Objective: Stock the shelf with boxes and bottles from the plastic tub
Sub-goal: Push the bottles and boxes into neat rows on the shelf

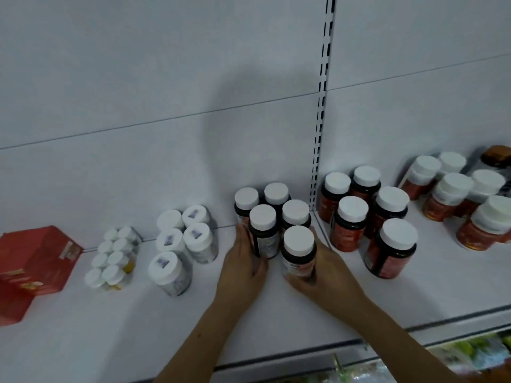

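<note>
Several dark bottles with white caps stand in a cluster on the white shelf (193, 322), against the back wall. My left hand (243, 268) holds the left front bottle (264, 233) of the cluster, fingers along its side. My right hand (318, 272) grips the nearest bottle (298, 252) from the right and below. Both bottles stand upright on the shelf. The plastic tub is out of view.
To the left stand white bottles with blue-marked caps (182, 241), a pack of small white-capped bottles (112, 258) and red boxes (33, 269). To the right are red-labelled dark bottles (367, 217) and more red bottles (467, 200). A slotted upright (320, 111) divides the back wall.
</note>
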A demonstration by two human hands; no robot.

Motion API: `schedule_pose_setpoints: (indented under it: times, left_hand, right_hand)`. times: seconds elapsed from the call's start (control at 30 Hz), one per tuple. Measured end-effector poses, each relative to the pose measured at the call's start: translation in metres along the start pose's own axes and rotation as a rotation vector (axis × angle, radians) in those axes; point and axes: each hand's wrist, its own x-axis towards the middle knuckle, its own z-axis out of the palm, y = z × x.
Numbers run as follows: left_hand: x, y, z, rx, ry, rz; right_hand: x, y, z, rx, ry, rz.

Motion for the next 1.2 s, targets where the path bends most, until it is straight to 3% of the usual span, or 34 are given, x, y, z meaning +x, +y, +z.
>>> schedule_pose_setpoints:
  times: [0.2,1.0,1.2]
  left_hand:
    - [0.002,0.009,-0.007,-0.085,-0.004,-0.051]
    - [-0.003,0.006,-0.002,-0.03,0.014,-0.064]
    - [-0.005,0.008,-0.001,-0.039,0.043,-0.061]
  right_hand:
    - [-0.002,0.011,0.006,-0.066,-0.019,-0.025]
    - [-0.008,0.009,0.005,-0.052,-0.003,-0.015]
    - [-0.008,0.015,0.01,-0.192,-0.051,0.038]
